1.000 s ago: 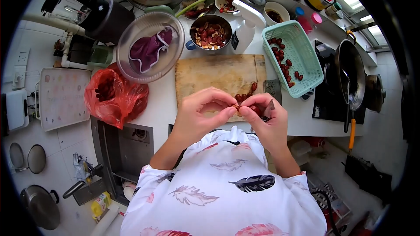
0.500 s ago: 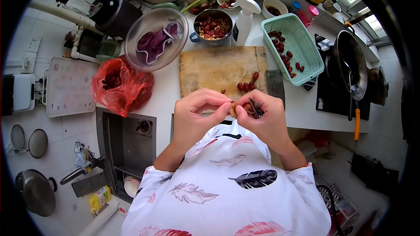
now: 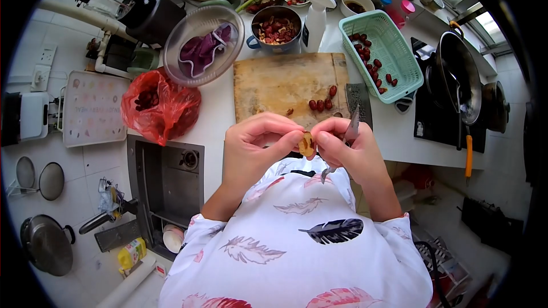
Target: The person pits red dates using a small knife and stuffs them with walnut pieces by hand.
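Between my fingertips, in front of my chest, is an opened red date (image 3: 306,144) with its yellowish inside showing. My left hand (image 3: 260,147) pinches it from the left, and my right hand (image 3: 349,151) touches its other side. A small metal blade (image 3: 352,127) sticks up from my right hand, part of it hidden by the fingers. Past my hands lies a wooden cutting board (image 3: 279,82) with several whole red dates (image 3: 320,104) near its right edge and a small dark piece at its lower middle. A dark cleaver blade (image 3: 358,102) rests on the board's right side.
A metal cup of cut dates (image 3: 276,29), a spray bottle (image 3: 315,20) and a green basket (image 3: 399,57) stand behind. At left are a red plastic bag (image 3: 165,115), a plastic colander (image 3: 222,67) and a sink (image 3: 171,185). A wok (image 3: 469,80) sits at right.
The date between my fingers now shows its yellow inside more widely. The blade in my right hand has turned and points upward. The view has shifted slightly.
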### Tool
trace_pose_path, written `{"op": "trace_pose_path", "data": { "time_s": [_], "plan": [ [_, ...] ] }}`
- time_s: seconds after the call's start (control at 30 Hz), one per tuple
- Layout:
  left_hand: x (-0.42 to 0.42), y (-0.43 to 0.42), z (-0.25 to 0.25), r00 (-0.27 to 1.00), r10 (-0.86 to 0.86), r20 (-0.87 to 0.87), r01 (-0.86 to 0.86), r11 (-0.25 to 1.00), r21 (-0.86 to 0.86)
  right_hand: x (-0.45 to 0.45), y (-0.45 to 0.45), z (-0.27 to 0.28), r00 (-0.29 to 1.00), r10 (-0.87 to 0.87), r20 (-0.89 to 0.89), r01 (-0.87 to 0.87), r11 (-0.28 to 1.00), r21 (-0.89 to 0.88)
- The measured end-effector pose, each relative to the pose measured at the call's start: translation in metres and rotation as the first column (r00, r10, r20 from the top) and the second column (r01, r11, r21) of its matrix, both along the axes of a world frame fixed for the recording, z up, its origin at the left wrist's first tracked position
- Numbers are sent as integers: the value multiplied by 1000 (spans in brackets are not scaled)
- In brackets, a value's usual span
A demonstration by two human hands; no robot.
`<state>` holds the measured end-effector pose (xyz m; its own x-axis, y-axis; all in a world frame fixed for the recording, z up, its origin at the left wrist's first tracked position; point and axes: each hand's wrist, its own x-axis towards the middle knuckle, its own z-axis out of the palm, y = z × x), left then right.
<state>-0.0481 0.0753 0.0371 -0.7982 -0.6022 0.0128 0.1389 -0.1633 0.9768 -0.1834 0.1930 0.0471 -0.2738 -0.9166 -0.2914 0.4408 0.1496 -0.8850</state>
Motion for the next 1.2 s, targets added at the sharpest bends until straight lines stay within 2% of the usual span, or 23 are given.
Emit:
{"op": "trace_pose_path", "data": {
  "time_s": [0.03, 0.07, 0.13, 0.27, 0.33, 0.37, 0.43, 0.5, 0.57, 0.63, 0.67, 0.73, 0.77, 0.8, 0.87, 0.93, 0.97, 1.0, 1.07, 1.1, 1.17, 1.2],
  "plan": [
    [-1, 3, 2, 1000, 19, 11, -19, 1000, 7, -3, 4, -7, 989, 31, 145, -28, 999, -24],
    [-1, 4, 2, 1000, 20, 12, -20, 1000, 6, -4, 6, -10, 989, 32, 146, -29, 999, -26],
    [-2, 6, -1, 999, 43, 24, -42, 998, -56, -7, 8, -14, 963, 62, 262, -33, 993, -111],
    [-4, 4, -5, 997, 65, 35, -62, 996, -65, -6, 8, -16, 977, 68, 203, -50, 995, -92],
    [-10, 0, -20, 981, 157, 113, -151, 986, -65, -5, 8, -24, 980, -12, 199, 28, 997, -74],
    [-17, -7, -32, 953, 209, 219, -196, 977, -79, -7, 8, -25, 984, -23, 175, 30, 999, -40],
    [-32, -33, -87, 880, 297, 371, -174, 928, -331, -7, 9, -32, 988, -48, 145, 58, 996, -71],
    [-41, -56, -164, 817, 341, 465, -71, 860, -506, -6, 10, -37, 990, -72, 119, 85, 991, -103],
    [-40, -62, -215, 802, 355, 481, -20, 821, -571, -6, 12, -39, 993, -55, 102, 64, 994, -86],
    [-42, -61, -224, 821, 359, 445, 60, 720, -691, -8, 15, -37, 995, -59, 76, 67, 993, -94],
    [-41, -61, -229, 826, 349, 443, 65, 721, -690, -9, 15, -36, 997, -50, 53, 55, 993, -104],
    [-45, -55, -187, 859, 468, 209, -38, 465, -885, -11, 13, -30, 994, -82, 68, 88, 991, -103],
    [-43, -49, -153, 927, 263, 268, -23, 752, -659, -11, 12, -28, 993, -80, 87, 85, 995, -47],
    [-39, -42, -117, 968, 47, 248, 44, 936, -349, -12, 11, -25, 991, -76, 107, 76, 997, 8],
    [-29, -25, -73, 969, -226, -102, 221, 973, -60, -10, 8, -21, 992, -67, 105, 66, 998, 14],
    [-23, -11, -49, 956, -255, -148, 248, 966, -68, -11, 3, -17, 993, -55, 101, 54, 998, 11],
    [-19, -12, -48, 952, -292, -88, 274, 946, -171, -11, 2, -16, 996, -1, 85, 2, 1000, -19],
    [-19, -8, -41, 959, -252, -127, 244, 967, -78, -12, 1, -15, 996, 52, 68, -49, 998, -45],
    [-19, -14, -44, 931, -266, -251, 200, 945, -260, -13, 0, -10, 998, 64, 24, -63, 998, -23],
    [-17, -13, -41, 930, -267, -254, 200, 945, -261, -13, -1, -7, 999, 32, -39, -31, 999, 28],
    [-8, -8, -31, 946, -94, -310, 111, 993, 39, -10, 1, -3, 995, 5, -103, 3, 997, 74],
    [-5, -8, -26, 946, -89, -312, 105, 994, 36, -5, 6, -2, 957, -70, -283, 74, 997, 3]
  ]
}}
